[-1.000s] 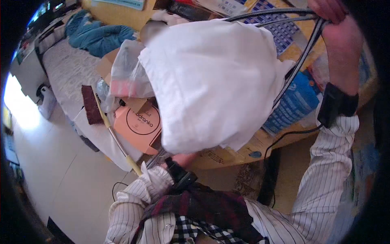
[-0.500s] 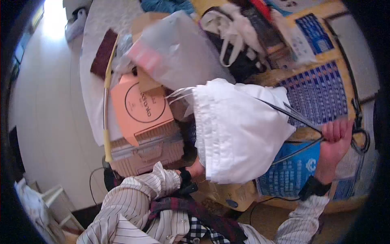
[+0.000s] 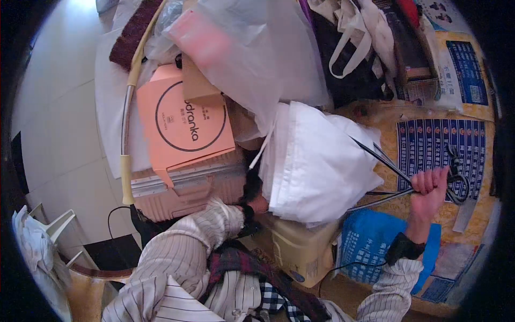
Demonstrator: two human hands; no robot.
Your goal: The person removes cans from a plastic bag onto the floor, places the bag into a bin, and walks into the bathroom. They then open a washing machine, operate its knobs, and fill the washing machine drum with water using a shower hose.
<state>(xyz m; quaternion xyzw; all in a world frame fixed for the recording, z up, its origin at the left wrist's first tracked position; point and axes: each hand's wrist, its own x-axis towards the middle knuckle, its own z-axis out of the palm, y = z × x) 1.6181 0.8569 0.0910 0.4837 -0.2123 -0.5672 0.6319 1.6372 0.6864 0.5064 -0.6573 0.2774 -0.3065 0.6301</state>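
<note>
A white cloth bag [image 3: 322,163] with gathered folds lies at the centre, over the table's near edge. Black and grey cords run from its right side to my right hand [image 3: 429,188], whose fingers are closed round them; a looped knot of cord sticks out beyond the fist. My left hand [image 3: 258,204] is at the bag's lower left, mostly hidden behind the cloth, so its fingers do not show. Left of the bag, an orange box [image 3: 185,126] rests on a pinkish ribbed suitcase [image 3: 198,188].
A translucent plastic bag [image 3: 263,48] lies behind the white bag, with a dark bag [image 3: 343,59] beside it. Nearer are a blue bag [image 3: 365,241] and a tan container [image 3: 300,247]. A long pole [image 3: 126,123] stands left. Blue printed sheets [image 3: 437,145] lie right.
The white bag has come down from a raised position, and my right hand has moved down with the cords still held. The view has shifted, bringing the suitcase and tan container into sight.
</note>
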